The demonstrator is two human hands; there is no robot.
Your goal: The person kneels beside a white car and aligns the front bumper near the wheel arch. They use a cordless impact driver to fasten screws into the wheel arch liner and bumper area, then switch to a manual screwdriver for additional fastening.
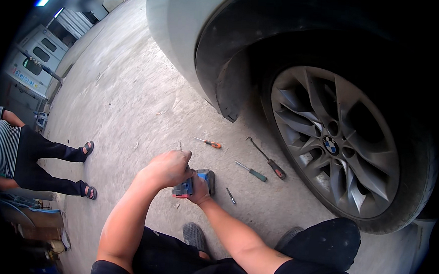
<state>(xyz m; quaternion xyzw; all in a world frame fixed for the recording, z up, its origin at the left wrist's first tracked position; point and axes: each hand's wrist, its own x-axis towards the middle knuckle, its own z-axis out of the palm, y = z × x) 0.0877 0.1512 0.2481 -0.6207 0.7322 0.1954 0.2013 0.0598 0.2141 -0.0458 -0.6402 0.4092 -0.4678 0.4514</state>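
Observation:
A cordless drill (pixel 183 188) with a blue and black body is held low over the concrete floor. My right hand (pixel 200 188) is wrapped round its handle, next to the battery (pixel 208 178). Closed over the drill's front end is my left hand (pixel 167 169), which hides the chuck. A thin metal bit (pixel 180 147) sticks out past the left fingers; whether the chuck or the fingers hold it, I cannot tell. On the floor to the right lie a small dark metal rod (pixel 231 195), a green-handled screwdriver (pixel 257 175), an orange-handled screwdriver (pixel 212 144) and a hook tool (pixel 276 168).
A car wheel (pixel 336 143) stands close on the right, under the pale car body (pixel 178 30). At the left, a person (pixel 35 152) in dark trousers and sandals stands facing this way. A white van-like vehicle (pixel 42 53) is farther back. My shoe (pixel 194 235) is below the drill.

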